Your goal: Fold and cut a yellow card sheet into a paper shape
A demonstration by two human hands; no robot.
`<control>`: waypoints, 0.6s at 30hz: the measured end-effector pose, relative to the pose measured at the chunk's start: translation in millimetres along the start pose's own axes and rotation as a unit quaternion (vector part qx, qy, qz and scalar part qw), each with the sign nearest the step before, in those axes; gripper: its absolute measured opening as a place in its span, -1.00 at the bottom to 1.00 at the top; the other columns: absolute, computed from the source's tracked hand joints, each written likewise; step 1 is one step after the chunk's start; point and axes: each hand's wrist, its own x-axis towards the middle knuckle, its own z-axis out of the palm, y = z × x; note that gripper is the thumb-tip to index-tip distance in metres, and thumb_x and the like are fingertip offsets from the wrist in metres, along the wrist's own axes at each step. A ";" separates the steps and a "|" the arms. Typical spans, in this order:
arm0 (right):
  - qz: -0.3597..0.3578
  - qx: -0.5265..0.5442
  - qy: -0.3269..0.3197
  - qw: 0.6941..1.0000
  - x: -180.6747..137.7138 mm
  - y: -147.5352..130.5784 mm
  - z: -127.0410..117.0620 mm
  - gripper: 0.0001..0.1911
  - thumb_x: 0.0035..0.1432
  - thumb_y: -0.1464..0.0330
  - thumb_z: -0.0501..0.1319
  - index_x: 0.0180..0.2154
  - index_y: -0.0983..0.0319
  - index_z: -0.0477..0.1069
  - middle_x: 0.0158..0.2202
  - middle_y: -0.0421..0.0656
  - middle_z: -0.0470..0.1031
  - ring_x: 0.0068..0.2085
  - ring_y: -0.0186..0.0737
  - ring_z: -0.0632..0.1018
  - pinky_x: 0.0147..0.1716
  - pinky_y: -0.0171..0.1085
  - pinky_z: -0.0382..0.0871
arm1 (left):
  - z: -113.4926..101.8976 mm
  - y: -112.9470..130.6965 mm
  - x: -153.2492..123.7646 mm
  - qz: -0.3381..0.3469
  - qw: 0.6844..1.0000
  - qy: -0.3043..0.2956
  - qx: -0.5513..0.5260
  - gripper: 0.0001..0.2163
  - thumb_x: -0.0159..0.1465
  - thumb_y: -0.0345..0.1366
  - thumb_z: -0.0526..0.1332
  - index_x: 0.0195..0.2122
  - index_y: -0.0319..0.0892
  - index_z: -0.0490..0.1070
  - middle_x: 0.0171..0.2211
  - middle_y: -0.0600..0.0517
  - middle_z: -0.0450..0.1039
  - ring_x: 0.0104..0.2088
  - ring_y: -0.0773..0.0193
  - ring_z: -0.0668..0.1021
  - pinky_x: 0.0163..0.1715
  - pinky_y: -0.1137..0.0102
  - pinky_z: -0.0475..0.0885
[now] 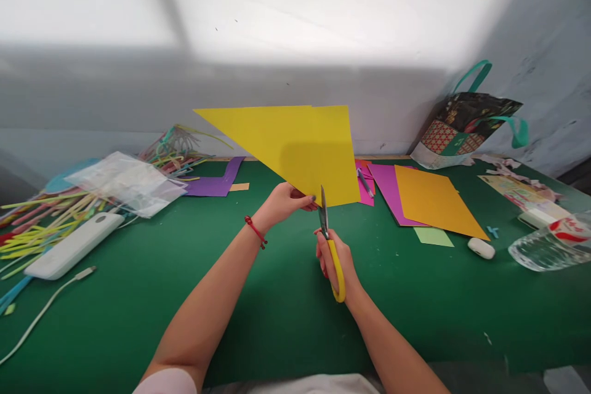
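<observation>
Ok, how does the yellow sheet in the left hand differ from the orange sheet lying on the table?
The yellow sheet is held up by the left hand; the orange sheet lies partly over a purple sheet. The yellow one tapers to a sharp corner, while the orange one looks four-sided. Scissors are at the yellow one's lower edge, none at the orange one. Both are plain-coloured.

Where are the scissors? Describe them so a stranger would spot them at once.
Start at the green table, then find the yellow sheet held above it. At that sheet's lower edge, the right hand grips the scissors, pointing upward. Their metal blades and looped yellow handle set them apart from the plain, flat sheet.
</observation>
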 end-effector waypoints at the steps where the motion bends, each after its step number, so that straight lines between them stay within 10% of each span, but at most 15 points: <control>1: 0.000 -0.004 0.000 1.000 -0.1 -0.3 -0.3 -0.59 0.12 0.01 -0.02 -0.29 0.21 0.29 -0.59 -0.29 0.25 -0.69 -0.44 0.23 -0.69 -0.39 0.13 | -0.1 -0.1 -0.1 0.000 1.000 -0.001 -0.001 -0.82 0.07 -0.28 0.26 -0.34 -0.28 0.44 -0.41 -0.05 0.56 -0.39 0.24 0.59 -0.32 0.37 0.51; 18: -0.013 -0.028 0.003 1.000 -1.0 -1.2 -2.6 -0.59 0.10 0.02 0.01 -0.30 0.23 0.32 -0.61 -0.25 0.27 -0.67 -0.40 0.25 -0.73 -0.40 0.11 | 0.3 2.6 -1.2 -0.015 1.000 0.007 -0.005 -0.89 0.07 -0.35 0.24 -0.38 -0.28 0.45 -0.45 -0.03 0.56 -0.40 0.25 0.59 -0.32 0.36 0.51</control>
